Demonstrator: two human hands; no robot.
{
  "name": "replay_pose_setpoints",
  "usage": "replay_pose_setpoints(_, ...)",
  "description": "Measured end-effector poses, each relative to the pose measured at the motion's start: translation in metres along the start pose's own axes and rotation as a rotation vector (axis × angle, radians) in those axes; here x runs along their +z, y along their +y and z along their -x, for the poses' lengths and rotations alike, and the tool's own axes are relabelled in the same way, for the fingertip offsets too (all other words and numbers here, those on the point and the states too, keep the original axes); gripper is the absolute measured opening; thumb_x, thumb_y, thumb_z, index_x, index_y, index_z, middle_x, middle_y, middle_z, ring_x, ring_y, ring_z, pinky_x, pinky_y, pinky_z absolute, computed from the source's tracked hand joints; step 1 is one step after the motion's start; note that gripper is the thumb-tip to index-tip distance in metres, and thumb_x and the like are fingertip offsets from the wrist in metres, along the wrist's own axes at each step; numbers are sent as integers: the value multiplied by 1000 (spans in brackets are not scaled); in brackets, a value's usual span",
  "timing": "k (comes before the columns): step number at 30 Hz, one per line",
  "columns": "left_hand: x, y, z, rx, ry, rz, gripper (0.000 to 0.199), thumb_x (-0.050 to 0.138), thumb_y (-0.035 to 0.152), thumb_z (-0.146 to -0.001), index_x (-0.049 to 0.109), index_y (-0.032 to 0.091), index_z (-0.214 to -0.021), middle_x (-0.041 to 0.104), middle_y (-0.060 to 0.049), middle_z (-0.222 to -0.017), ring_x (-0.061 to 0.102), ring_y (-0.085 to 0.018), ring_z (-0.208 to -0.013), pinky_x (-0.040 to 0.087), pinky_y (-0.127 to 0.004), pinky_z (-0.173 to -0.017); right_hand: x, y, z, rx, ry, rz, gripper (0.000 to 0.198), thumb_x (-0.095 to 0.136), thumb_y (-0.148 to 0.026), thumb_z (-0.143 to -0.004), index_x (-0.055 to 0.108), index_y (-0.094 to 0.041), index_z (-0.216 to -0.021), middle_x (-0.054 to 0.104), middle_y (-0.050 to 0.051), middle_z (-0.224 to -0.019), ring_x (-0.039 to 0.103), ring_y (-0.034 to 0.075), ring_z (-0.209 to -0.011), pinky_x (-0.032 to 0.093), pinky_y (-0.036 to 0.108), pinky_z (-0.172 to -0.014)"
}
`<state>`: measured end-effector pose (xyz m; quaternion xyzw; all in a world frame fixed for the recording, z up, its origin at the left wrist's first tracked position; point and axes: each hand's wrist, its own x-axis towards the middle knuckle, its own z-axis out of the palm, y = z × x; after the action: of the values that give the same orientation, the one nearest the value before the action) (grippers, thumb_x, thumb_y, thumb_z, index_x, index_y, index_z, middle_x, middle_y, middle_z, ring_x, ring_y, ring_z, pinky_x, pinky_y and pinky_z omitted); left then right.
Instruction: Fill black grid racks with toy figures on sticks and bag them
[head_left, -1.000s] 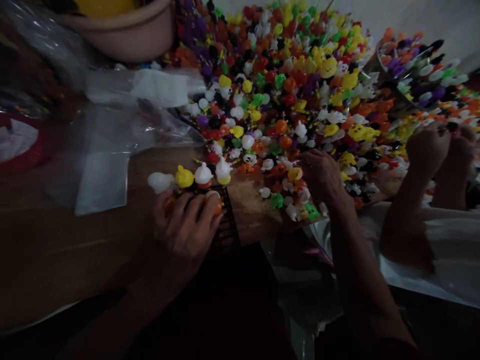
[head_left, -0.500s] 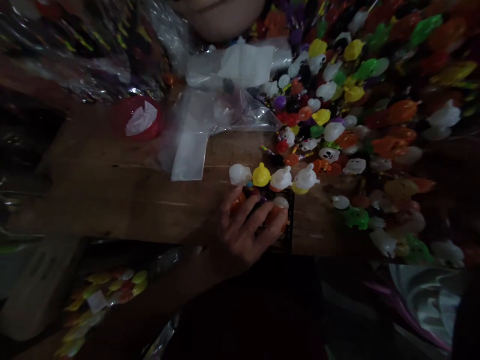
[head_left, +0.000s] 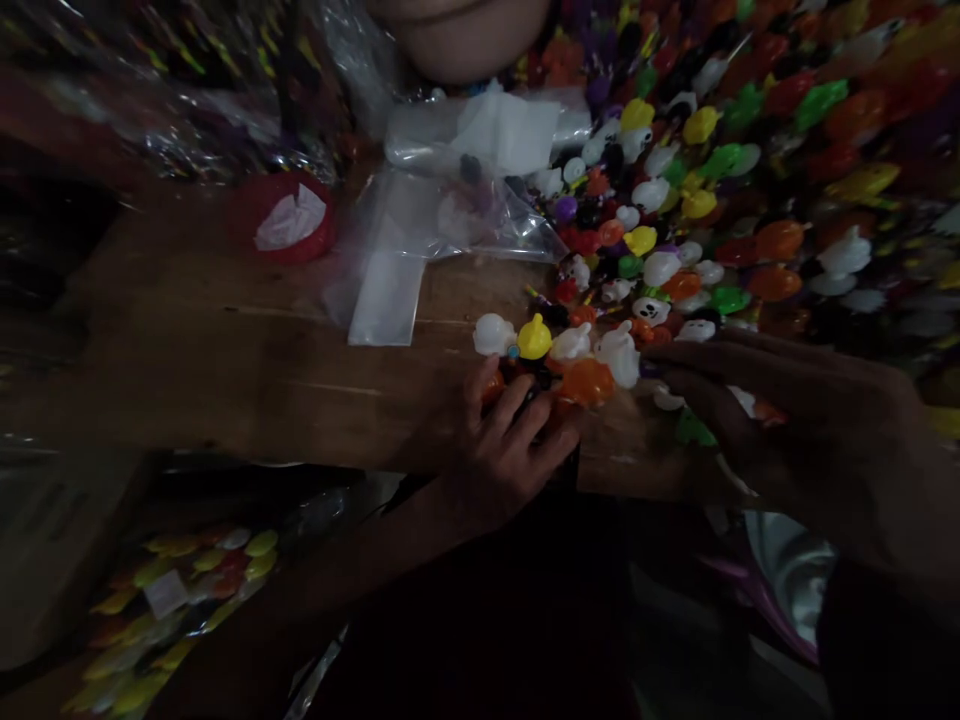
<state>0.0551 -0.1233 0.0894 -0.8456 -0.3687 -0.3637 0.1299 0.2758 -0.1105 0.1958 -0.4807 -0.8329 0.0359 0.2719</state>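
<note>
Spread and curled, the fingers of my left hand (head_left: 499, 455) rest over a cluster of small plastic toys in a dark holder whose edge is mostly hidden. Orange shows between those fingers. Just beyond them stand a cloudy white toy (head_left: 493, 334), a yellow toy (head_left: 535, 337) and another white toy (head_left: 571, 343) in a row. My right hand (head_left: 810, 420) reaches in from the right, fingers pressed together, its tips at the base of a white ghost toy (head_left: 619, 355); the exact grip is dim. An orange toy (head_left: 589, 382) sits between the hands.
A large pile of colourful toys (head_left: 697, 205) fills the right and back of the wooden table (head_left: 225, 380). Clear plastic bags (head_left: 386, 300) lie behind the row. A red bowl (head_left: 322, 240) holds white paper. Bagged toys (head_left: 172, 600) are below left. Another person's chin shows at the top.
My right hand has come into view from the right and reached the end of the row. An orange toy now shows beside my left hand, which stays over the cluster. The view has shifted slightly.
</note>
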Motion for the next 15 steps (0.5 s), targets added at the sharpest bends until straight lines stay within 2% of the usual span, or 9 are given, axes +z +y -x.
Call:
replay_pose_setpoints(2,1,-1,1,3,-6,-2,25,71,24,-90,70,21,-116,76,-5,-103,68,-24,-109,35,-57,-119,0,-6,-15,-114,-35,12,20,55,-27,-101,74,-22,-106,78,4,-103,75,17,-88,58,26,-71)
replay_pose_setpoints(6,3,-4,3,6,24,14,30,72,25,-90,67,22,-119,74,-5,-106,68,-21,-105,39,-54,-117,-6,-12,-33,-163,-46,82,15,61,-27,-99,72,-21,-106,76,2,-97,73,14,-82,53,24,-62)
replay_pose_setpoints(9,4,-6,5,6,22,8,32,71,25,-91,65,22,-122,73,-5,-106,68,-20,-105,40,-53,-116,-6,-16,-39,-236,-87,84,12,60,-24,-99,71,-21,-97,73,0,-87,68,11,-71,49,23,-58)
replay_pose_setpoints(12,6,-6,8,25,28,-1,37,72,24,-89,65,21,-125,73,-5,-103,67,-22,-107,40,-54,-116,-1,-20,-45,-297,-127,99,23,53,-23,-101,68,-20,-83,69,1,-76,62,11,-58,44,26,-49)
replay_pose_setpoints(15,5,-7,9,29,39,14,37,73,25,-89,65,21,-125,74,-5,-106,67,-23,-107,40,-52,-116,2,-25,-57,-361,-193,78,37,47,-32,-104,63,-22,-72,65,0,-66,55,11,-49,38,28,-42)
